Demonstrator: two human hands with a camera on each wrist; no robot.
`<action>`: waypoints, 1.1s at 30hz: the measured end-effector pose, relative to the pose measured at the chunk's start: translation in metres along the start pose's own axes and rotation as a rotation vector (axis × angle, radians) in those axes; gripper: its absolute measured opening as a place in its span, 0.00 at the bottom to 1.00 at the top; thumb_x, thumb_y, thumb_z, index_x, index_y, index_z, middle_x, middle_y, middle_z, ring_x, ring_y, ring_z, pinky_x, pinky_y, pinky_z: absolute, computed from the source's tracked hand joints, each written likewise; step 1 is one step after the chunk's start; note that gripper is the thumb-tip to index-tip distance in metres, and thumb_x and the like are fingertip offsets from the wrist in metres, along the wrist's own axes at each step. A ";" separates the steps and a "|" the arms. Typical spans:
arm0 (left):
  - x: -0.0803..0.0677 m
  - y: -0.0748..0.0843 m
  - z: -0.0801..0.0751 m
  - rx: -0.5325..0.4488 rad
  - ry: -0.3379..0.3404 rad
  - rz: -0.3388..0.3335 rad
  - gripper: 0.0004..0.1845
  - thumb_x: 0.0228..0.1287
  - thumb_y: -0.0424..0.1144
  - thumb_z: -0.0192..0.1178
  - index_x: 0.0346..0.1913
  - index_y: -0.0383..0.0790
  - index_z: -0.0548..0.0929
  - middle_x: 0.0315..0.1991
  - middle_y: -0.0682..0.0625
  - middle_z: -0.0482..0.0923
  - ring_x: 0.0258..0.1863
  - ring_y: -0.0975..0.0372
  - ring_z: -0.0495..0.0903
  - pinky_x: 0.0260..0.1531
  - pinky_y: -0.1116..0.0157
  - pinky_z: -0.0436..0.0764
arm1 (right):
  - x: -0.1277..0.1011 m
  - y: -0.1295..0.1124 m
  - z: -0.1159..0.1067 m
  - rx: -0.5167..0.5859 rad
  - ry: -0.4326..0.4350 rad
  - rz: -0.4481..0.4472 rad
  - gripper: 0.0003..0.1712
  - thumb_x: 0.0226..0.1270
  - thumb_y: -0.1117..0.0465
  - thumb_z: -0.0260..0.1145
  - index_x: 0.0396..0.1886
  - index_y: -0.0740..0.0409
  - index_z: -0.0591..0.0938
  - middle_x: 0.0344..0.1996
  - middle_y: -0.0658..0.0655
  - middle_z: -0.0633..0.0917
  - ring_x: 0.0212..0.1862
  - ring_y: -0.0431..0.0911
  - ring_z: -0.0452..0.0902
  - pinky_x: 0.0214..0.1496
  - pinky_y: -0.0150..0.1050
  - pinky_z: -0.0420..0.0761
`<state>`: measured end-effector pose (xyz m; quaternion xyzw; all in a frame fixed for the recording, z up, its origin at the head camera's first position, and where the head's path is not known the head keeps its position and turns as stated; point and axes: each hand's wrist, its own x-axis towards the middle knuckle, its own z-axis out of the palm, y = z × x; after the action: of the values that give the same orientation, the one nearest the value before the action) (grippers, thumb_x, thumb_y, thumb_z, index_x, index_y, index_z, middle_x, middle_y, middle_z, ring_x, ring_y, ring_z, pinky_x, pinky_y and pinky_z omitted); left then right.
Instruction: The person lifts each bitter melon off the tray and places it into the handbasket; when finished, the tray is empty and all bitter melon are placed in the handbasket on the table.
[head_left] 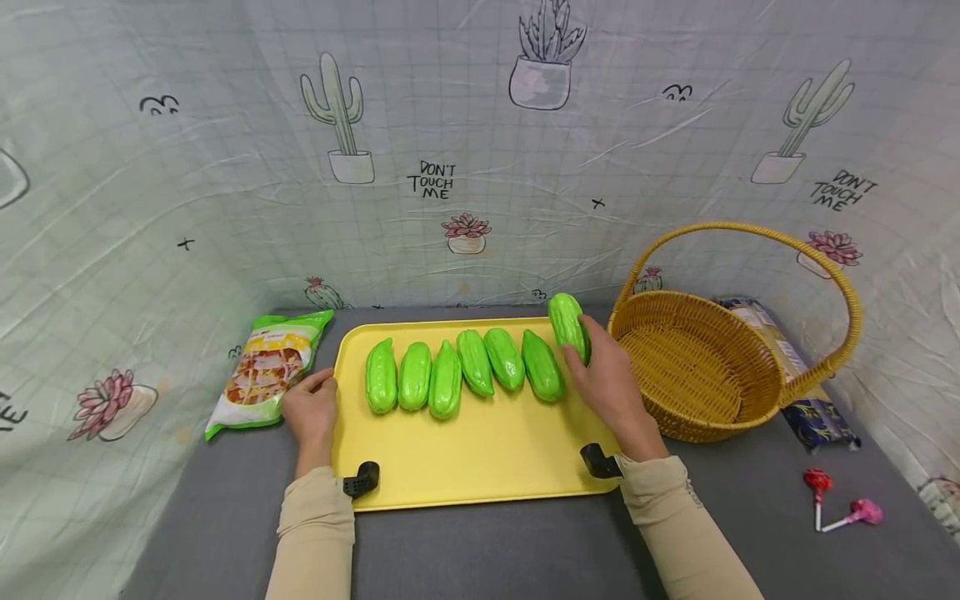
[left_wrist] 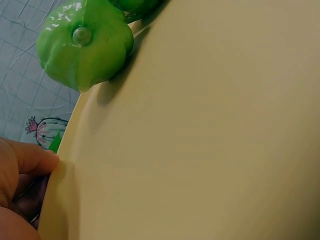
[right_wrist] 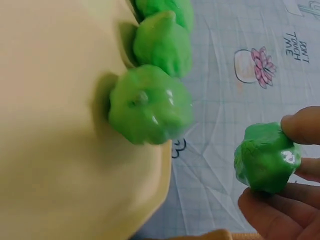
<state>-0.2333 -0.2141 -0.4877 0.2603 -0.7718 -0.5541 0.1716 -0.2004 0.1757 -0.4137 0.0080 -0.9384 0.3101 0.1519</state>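
Note:
Several glossy green cucumbers (head_left: pixel 445 381), plastic-looking, lie side by side in a row on the yellow tray (head_left: pixel 480 458). Above the tray's back right part, my right hand (head_left: pixel 607 375) holds another cucumber (head_left: pixel 567 323) between thumb and fingers. The right wrist view shows this held cucumber (right_wrist: pixel 267 157) end-on, apart from those on the tray. My left hand (head_left: pixel 311 408) is at the tray's left edge, its fingers curled against the rim; the left wrist view shows a fingertip (left_wrist: pixel 47 160) touching it. The hand partly hides that edge.
A brown wicker basket (head_left: pixel 697 425) with a tall handle stands right of the tray, with a dark blue packet (head_left: pixel 817 421) behind it. Two lollipops (head_left: pixel 818 480) lie at the front right. Left of the tray is a green-and-white food bag (head_left: pixel 266 375). A patterned cloth hangs behind.

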 end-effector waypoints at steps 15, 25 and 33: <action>-0.002 0.001 0.002 0.012 0.016 0.031 0.16 0.72 0.32 0.56 0.55 0.30 0.87 0.53 0.30 0.84 0.53 0.48 0.82 0.34 0.81 0.67 | -0.014 0.009 -0.030 0.037 0.122 -0.091 0.34 0.75 0.59 0.64 0.74 0.69 0.68 0.57 0.76 0.82 0.49 0.67 0.84 0.42 0.59 0.83; -0.001 -0.001 0.001 0.015 0.018 0.030 0.15 0.72 0.33 0.56 0.54 0.31 0.87 0.53 0.31 0.84 0.52 0.47 0.83 0.33 0.82 0.67 | -0.019 0.019 -0.040 0.008 0.161 -0.083 0.34 0.74 0.59 0.65 0.73 0.69 0.68 0.54 0.76 0.82 0.49 0.67 0.84 0.43 0.60 0.84; 0.001 -0.001 0.002 0.026 0.016 0.020 0.15 0.72 0.33 0.56 0.55 0.32 0.87 0.53 0.33 0.85 0.51 0.49 0.83 0.35 0.79 0.68 | -0.021 0.028 -0.048 0.016 0.152 -0.042 0.34 0.74 0.60 0.65 0.74 0.69 0.67 0.59 0.77 0.80 0.57 0.70 0.81 0.50 0.62 0.84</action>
<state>-0.2347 -0.2136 -0.4895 0.2590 -0.7803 -0.5402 0.1797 -0.1696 0.2245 -0.3993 0.0053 -0.9213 0.3140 0.2292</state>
